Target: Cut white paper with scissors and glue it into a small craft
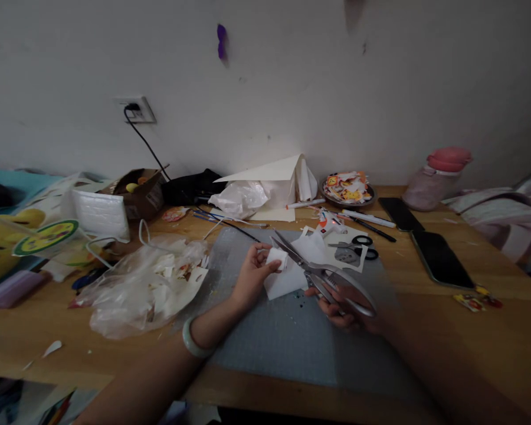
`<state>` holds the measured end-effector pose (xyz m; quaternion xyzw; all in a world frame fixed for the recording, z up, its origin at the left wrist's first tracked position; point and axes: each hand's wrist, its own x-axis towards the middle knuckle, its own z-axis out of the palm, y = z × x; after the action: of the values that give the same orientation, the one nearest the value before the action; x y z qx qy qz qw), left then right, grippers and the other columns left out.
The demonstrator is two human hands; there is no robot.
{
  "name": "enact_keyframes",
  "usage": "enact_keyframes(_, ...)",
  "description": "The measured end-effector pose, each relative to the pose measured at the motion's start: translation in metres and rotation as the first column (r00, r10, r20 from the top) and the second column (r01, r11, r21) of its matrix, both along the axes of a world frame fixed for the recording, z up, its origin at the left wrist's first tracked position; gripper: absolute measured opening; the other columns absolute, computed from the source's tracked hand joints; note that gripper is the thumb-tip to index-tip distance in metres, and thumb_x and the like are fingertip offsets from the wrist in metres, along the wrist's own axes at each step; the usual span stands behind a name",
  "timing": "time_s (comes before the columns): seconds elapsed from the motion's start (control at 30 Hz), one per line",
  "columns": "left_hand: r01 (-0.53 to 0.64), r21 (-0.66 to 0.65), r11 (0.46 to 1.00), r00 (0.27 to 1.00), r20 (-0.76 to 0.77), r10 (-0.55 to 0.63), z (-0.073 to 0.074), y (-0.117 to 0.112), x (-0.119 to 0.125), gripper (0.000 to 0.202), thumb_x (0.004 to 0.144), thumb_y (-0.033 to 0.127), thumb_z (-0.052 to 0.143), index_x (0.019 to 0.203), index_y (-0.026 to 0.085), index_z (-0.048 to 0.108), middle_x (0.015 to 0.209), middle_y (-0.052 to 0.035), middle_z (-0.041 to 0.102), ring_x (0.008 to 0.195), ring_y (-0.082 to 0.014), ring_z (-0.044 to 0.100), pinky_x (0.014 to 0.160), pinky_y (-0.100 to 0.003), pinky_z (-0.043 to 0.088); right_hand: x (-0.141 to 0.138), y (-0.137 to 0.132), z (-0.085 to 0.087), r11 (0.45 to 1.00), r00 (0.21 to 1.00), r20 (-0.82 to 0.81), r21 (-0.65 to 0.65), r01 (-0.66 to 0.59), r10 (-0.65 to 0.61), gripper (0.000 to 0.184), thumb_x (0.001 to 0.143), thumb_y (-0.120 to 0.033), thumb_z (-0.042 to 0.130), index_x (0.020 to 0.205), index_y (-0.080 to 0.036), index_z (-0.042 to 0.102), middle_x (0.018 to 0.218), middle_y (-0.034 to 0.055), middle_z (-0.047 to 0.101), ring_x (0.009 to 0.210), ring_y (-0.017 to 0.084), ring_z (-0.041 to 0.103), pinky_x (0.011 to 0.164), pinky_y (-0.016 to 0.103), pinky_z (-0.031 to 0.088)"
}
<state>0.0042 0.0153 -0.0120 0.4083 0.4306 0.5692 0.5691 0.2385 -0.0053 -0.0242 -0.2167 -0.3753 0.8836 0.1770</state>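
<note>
My left hand (253,274) pinches a small folded piece of white paper (277,258) above the cutting mat (269,342). In my right hand (343,307) is a pair of large grey scissors (315,273), its blades parted and reaching toward that paper. Whether the blades touch the paper, I cannot tell. Below the hands lies a white sheet (285,284). Behind the blades, smaller black-handled scissors (365,247) rest on cream paper scraps (358,264).
A clear plastic bag (128,295) with scraps lies left of the mat. A bowl of cutouts (347,192) stands at the back, near pens (367,219). Two phones (442,260) and a pink-lidded bottle (433,180) are on the right. A black cable (234,227) crosses toward the mat.
</note>
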Motion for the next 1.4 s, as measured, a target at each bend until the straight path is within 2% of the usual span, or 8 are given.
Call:
enact_keyframes(0.33, 0.0, 0.007, 1.0, 1.0, 0.002, 0.0, -0.0019, 0.0007, -0.0006, 0.04, 0.057, 0.024, 0.074, 0.087, 0.02, 0.048, 0.069, 0.0039, 0.06, 0.064, -0.0121, 0.057, 0.059, -0.024, 0.045, -0.0007, -0.0011, 0.0013, 1.0, 1.0, -0.016, 0.013, 0.016, -0.016, 0.053, 0.076, -0.053, 0.059, 0.115, -0.018, 0.055, 0.065, -0.0067, 0.039, 0.04, 0.0, 0.022, 0.033, 0.013, 0.016)
enact_keyframes(0.53, -0.044, 0.033, 0.998, 0.998, 0.047, 0.043, -0.002, 0.0014, -0.0002, 0.036, 0.055, 0.019, 0.076, 0.077, 0.018, 0.048, 0.066, 0.0057, 0.057, 0.062, -0.0091, 0.054, 0.061, -0.021, 0.041, -0.0005, -0.001, 0.0019, 1.0, 1.0, -0.011, 0.009, 0.022, -0.022, 0.052, 0.078, -0.05, 0.058, 0.117, -0.017, 0.054, 0.065, -0.0063, 0.041, 0.04, 0.0, 0.024, 0.032, 0.013, 0.017)
enact_keyframes(0.63, -0.046, 0.02, 0.999, 0.996, 0.072, 0.045, -0.0014, 0.0012, -0.0001, 0.035, 0.055, 0.017, 0.075, 0.076, 0.018, 0.047, 0.064, 0.0067, 0.055, 0.059, -0.0079, 0.052, 0.059, -0.02, 0.039, -0.0004, -0.0015, 0.0031, 0.999, 1.0, 0.004, 0.016, 0.028, -0.028, 0.053, 0.077, -0.052, 0.058, 0.115, -0.016, 0.055, 0.064, -0.0065, 0.04, 0.04, 0.0, 0.025, 0.032, 0.013, 0.017)
enact_keyframes(0.83, -0.049, -0.028, 0.998, 0.997, 0.059, 0.05, 0.0, 0.0009, -0.0006, 0.039, 0.054, 0.016, 0.074, 0.087, 0.017, 0.052, 0.061, 0.0067, 0.056, 0.058, -0.0083, 0.051, 0.057, -0.019, 0.038, 0.0009, -0.0001, 0.0019, 1.0, 1.0, 0.008, -0.016, 0.0, 0.0, 0.052, 0.078, -0.049, 0.058, 0.117, -0.015, 0.053, 0.065, -0.0064, 0.041, 0.04, 0.0, 0.024, 0.033, 0.013, 0.019)
enact_keyframes(0.93, -0.016, -0.063, 0.998, 0.997, 0.07, 0.021, 0.0004, -0.0002, -0.0005, 0.031, 0.055, 0.018, 0.074, 0.078, 0.016, 0.053, 0.065, 0.0049, 0.058, 0.059, -0.008, 0.052, 0.057, -0.019, 0.039, 0.001, 0.0, 0.0024, 1.0, 1.0, 0.011, -0.013, 0.005, -0.005, 0.053, 0.078, -0.05, 0.058, 0.117, -0.014, 0.053, 0.065, -0.0062, 0.04, 0.041, 0.0, 0.026, 0.033, 0.013, 0.018)
enact_keyframes(1.1, 0.0, -0.124, 0.992, 0.984, 0.178, 0.022, 0.0012, -0.0003, -0.0002, 0.028, 0.057, 0.019, 0.073, 0.071, 0.016, 0.049, 0.061, 0.0056, 0.057, 0.054, -0.0071, 0.051, 0.053, -0.018, 0.039, 0.0005, -0.0001, 0.0013, 1.0, 1.0, 0.03, -0.001, 0.006, -0.006, 0.055, 0.074, -0.052, 0.06, 0.116, -0.016, 0.054, 0.065, -0.0061, 0.042, 0.04, 0.0, 0.026, 0.033, 0.013, 0.019)
enact_keyframes(1.23, -0.032, -0.175, 0.984, 0.961, 0.267, 0.078, 0.0044, 0.002, -0.0001, 0.024, 0.062, 0.018, 0.068, 0.071, 0.016, 0.046, 0.065, 0.0033, 0.059, 0.055, -0.0087, 0.056, 0.058, -0.021, 0.047, 0.0006, -0.0001, 0.0011, 1.0, 1.0, 0.027, 0.016, 0.007, -0.007, 0.053, 0.075, -0.05, 0.06, 0.114, -0.015, 0.055, 0.066, -0.006, 0.041, 0.041, 0.0, 0.025, 0.033, 0.013, 0.017)
enact_keyframes(1.4, 0.017, -0.14, 0.99, 0.96, 0.279, 0.023, 0.0072, 0.0029, -0.001, 0.017, 0.074, 0.024, 0.059, 0.078, 0.016, 0.044, 0.064, -0.0009, 0.063, 0.045, -0.0095, 0.054, 0.043, -0.02, 0.04, 0.0018, -0.001, -0.0007, 0.997, 0.999, -0.013, 0.066, -0.041, 0.042, 0.05, 0.075, -0.053, 0.06, 0.108, -0.016, 0.057, 0.067, -0.0067, 0.037, 0.041, -0.001, 0.022, 0.034, 0.012, 0.012)
